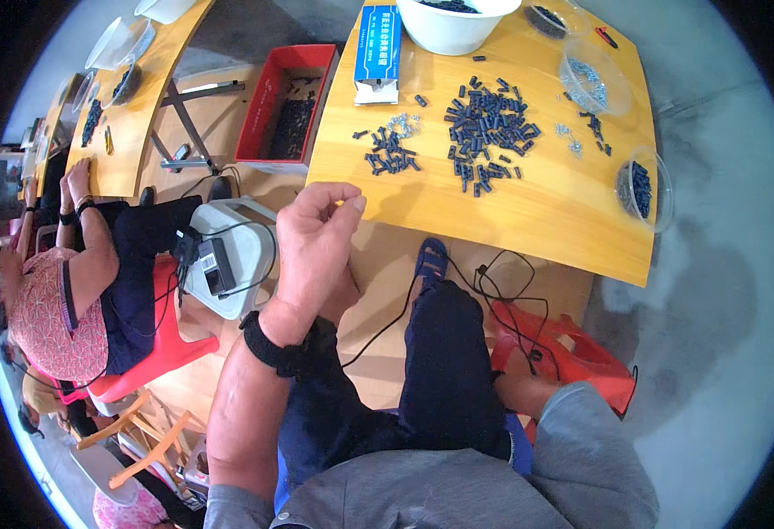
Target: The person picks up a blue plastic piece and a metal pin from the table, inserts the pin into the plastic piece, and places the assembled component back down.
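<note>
My left hand [316, 231] is raised just off the near left edge of the yellow wooden table [528, 216]. Its fingers are curled and the thumb tip presses by the index finger; whatever they hold, if anything, is too small or hidden. Closest to it on the table lies a small group of black plastic parts [390, 157], with tiny silvery pieces [402, 124] behind. A larger heap of short black parts [490, 128] fills the table's middle. My right forearm [528, 393] reaches down beside my right thigh, and the hand itself is out of sight.
Clear tubs [662, 196] of small parts line the table's right side. At the back stand a white basin [457, 37] and a blue box [378, 46]. Left of the table are a red bin [266, 104], a grey stool [228, 300] and a seated person [65, 291]. Cables [484, 282] cross the floor.
</note>
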Demonstrator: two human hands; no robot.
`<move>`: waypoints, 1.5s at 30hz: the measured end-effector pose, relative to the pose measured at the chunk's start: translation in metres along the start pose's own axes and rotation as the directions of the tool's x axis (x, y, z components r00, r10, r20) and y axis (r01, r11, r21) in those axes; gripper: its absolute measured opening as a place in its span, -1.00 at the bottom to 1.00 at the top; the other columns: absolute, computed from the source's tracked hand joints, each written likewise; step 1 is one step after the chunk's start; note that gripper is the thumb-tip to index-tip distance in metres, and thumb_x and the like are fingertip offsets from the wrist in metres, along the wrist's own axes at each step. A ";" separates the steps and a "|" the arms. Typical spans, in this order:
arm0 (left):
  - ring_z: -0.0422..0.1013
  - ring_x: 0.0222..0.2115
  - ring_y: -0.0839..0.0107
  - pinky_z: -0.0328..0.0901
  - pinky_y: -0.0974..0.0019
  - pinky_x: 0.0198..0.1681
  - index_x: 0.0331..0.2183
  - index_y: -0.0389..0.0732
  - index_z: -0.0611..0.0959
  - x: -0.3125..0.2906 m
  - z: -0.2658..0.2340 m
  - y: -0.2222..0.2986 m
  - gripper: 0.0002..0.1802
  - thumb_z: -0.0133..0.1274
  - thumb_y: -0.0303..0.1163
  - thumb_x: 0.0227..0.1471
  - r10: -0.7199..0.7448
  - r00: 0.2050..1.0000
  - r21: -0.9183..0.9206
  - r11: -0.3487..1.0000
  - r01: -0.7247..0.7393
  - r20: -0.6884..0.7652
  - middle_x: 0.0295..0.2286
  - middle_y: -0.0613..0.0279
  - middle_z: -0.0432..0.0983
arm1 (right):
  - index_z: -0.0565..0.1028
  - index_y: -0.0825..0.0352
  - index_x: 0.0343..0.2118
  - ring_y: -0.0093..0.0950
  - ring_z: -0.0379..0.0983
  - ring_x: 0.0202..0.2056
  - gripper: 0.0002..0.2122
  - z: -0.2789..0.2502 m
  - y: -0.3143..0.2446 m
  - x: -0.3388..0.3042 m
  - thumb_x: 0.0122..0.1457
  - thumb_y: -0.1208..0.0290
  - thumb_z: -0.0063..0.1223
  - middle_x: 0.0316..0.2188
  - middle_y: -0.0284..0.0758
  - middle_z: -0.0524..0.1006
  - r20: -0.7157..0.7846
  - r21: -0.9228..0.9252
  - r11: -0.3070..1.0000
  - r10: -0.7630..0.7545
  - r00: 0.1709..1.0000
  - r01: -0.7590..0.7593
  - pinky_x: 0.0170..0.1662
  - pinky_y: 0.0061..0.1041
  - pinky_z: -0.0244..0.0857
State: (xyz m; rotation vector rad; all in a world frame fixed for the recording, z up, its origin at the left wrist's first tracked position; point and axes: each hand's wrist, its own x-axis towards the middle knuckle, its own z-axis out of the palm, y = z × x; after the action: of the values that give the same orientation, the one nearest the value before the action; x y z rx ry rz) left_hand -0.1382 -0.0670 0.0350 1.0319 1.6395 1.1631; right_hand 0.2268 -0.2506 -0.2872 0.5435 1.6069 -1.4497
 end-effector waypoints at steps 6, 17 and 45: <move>0.27 -0.56 0.69 0.17 0.59 -0.48 -0.39 -0.31 0.58 0.020 0.010 -0.015 -0.93 0.05 -0.53 0.01 -0.057 0.997 -0.021 0.998 0.058 0.055 -0.56 0.42 0.42 | 0.48 0.30 -0.10 -0.22 0.43 -0.10 -0.63 -0.029 0.017 0.016 0.01 0.29 0.04 -0.09 -0.14 0.48 0.001 -0.002 1.000 -0.021 1.000 0.021 -0.06 -0.34 0.29; 0.44 -0.42 0.43 0.30 0.49 -0.42 -0.38 -0.34 0.58 0.061 0.013 0.033 -0.82 0.09 -0.70 -0.15 0.124 0.899 0.061 0.985 -0.164 0.421 -0.36 0.04 0.50 | 0.49 0.29 -0.12 -0.22 0.44 -0.10 -0.64 -0.087 0.045 0.018 -0.01 0.28 0.05 -0.11 -0.14 0.49 0.012 0.036 0.999 -0.028 1.000 0.027 -0.08 -0.33 0.31; 0.31 -0.65 0.66 0.16 0.57 -0.66 -0.33 -0.34 0.53 -0.028 0.092 0.077 -0.89 0.02 -0.63 0.00 0.192 0.936 -0.166 0.975 -0.148 0.296 -0.41 0.32 0.39 | 0.55 0.29 -0.27 -0.23 0.48 -0.20 -0.73 -0.095 -0.036 -0.140 -0.01 0.30 0.01 -0.21 -0.15 0.53 -0.373 -0.202 0.978 -0.033 0.927 -0.046 -0.20 -0.29 0.35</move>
State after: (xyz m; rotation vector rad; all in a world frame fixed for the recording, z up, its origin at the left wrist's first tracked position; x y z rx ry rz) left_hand -0.0324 -0.0525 0.0952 1.2157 1.2235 1.1443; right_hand 0.2407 -0.1366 -0.1579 0.7356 2.0280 -1.2000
